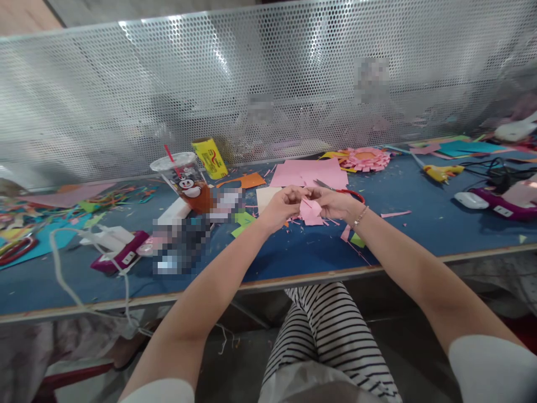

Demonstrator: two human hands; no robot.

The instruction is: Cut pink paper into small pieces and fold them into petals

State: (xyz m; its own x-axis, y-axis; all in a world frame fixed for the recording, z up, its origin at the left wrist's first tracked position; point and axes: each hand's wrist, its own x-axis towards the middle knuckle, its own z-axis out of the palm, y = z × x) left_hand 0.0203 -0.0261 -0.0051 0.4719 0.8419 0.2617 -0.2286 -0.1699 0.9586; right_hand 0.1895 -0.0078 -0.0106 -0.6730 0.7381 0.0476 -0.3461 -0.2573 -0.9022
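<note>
Over the blue tabletop, my left hand (285,206) and my right hand (338,204) meet around a small piece of pink paper (311,212). Fingers of both hands pinch it, and it looks folded or curled. Just behind my hands lies a larger pink paper sheet (310,172). Scissors with red handles (356,195) rest beyond my right hand, partly hidden by it. A cream paper sheet (265,197) sits behind my left hand. Green paper pieces (243,223) and thin pink scraps lie close by.
A drink cup (191,184) with a red straw stands at left, near a yellow packet (210,159). Purple power strips (121,253) with cables lie on both sides. A yellow glue gun (440,172) and a pink fringed paper ring (368,159) are toward the back. A perforated metal screen (293,73) borders the table.
</note>
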